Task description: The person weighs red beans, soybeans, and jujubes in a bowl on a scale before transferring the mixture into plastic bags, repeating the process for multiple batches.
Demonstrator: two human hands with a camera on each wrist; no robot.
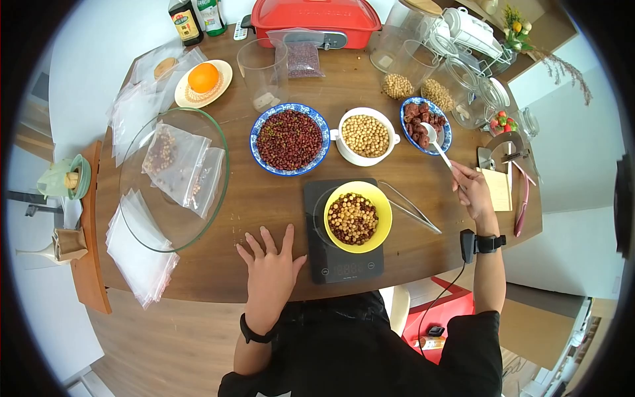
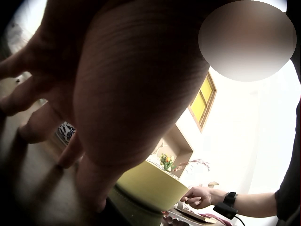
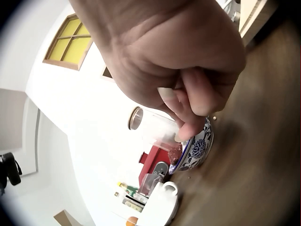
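In the head view my right hand grips the handle of a white spoon. The spoon's bowl dips among dark red dried dates in a blue-and-white bowl. My left hand lies with fingers spread on the table's front part, left of a black kitchen scale. On that scale stands a yellow bowl holding a mix of soybeans and red beans. A blue-rimmed bowl of red beans and a white two-handled bowl of soybeans sit behind it.
Metal tongs lie right of the yellow bowl. At left, a large glass bowl holds filled zip bags, near stacked plastic bags. Glass jars and a red electric cooker stand at the back.
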